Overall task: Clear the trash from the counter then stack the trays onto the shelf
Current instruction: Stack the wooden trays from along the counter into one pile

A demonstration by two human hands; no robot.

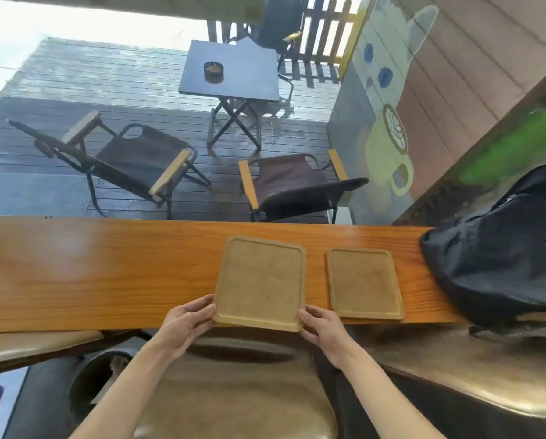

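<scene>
On the tabletop (107,274), near its front edge, sits the big tray (260,282), and both hands are on it. Left hand (186,324) has the near left corner, thumb on the rim and fingers tucked beneath, a firm grip on the wood. Right hand (324,327) takes the near right corner the same way, thumb along the edge, closed on that tray too. The near edge juts out past the tabletop's front lip, toward the person; whether it is raised off the wood I cannot tell.

Just beside it, to the right, lies the small tray (365,283), flat, apart from the big one with a strip of bare wood between them. Nobody is touching it. Both trays look bare.

Further right, a black bag (499,248) slumps over the tabletop's end, near the small tray but not touching it.

Below the hands, a tan padded seat (233,397) fills the foreground.

Beyond the tabletop, out on the dark decking (43,90), two folding chairs (132,160) with wooden armrests face a small folding table (233,71), and an ashtray (214,71) sits on it. On the right, a wall mural (388,122) shows a mug.
</scene>
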